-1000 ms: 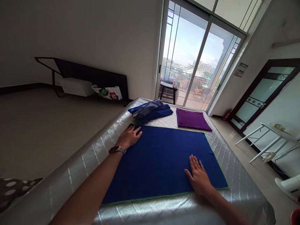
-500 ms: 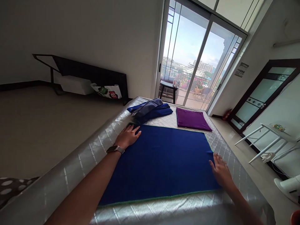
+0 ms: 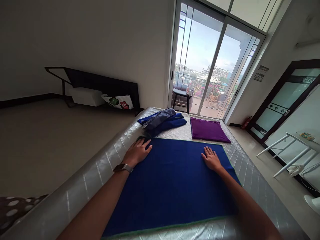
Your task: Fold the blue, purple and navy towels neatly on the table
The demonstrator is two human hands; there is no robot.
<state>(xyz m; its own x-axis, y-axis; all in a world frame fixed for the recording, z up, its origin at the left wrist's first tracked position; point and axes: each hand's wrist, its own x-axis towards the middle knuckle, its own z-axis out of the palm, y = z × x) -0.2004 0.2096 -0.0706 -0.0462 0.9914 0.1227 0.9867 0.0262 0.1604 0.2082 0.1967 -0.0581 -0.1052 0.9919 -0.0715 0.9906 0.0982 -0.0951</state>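
A blue cloth (image 3: 175,186) with green edging lies spread flat on a silvery quilted mattress (image 3: 96,166). My left hand (image 3: 137,151), a watch on its wrist, rests with fingers apart on the cloth's far left corner. Flat on the cloth's upper right part is my right hand (image 3: 211,158), its fingers stretched out. Neither hand grips anything. Just beyond the left hand sits a crumpled heap of blue and grey cloth (image 3: 162,120). A folded purple cloth (image 3: 209,130) lies past the right hand, near the mattress's far end.
Left of the mattress, a black bench-like frame (image 3: 100,83) stands against the wall, with a white box (image 3: 86,97) and a printed bag (image 3: 118,101) beneath. Sliding glass doors (image 3: 210,60) are at the far end. A small white table (image 3: 300,138) stands on the right.
My right hand has moved from the cloth's right edge inward and away from me onto its surface. The left hand stays at the far left corner. The view has shifted slightly.
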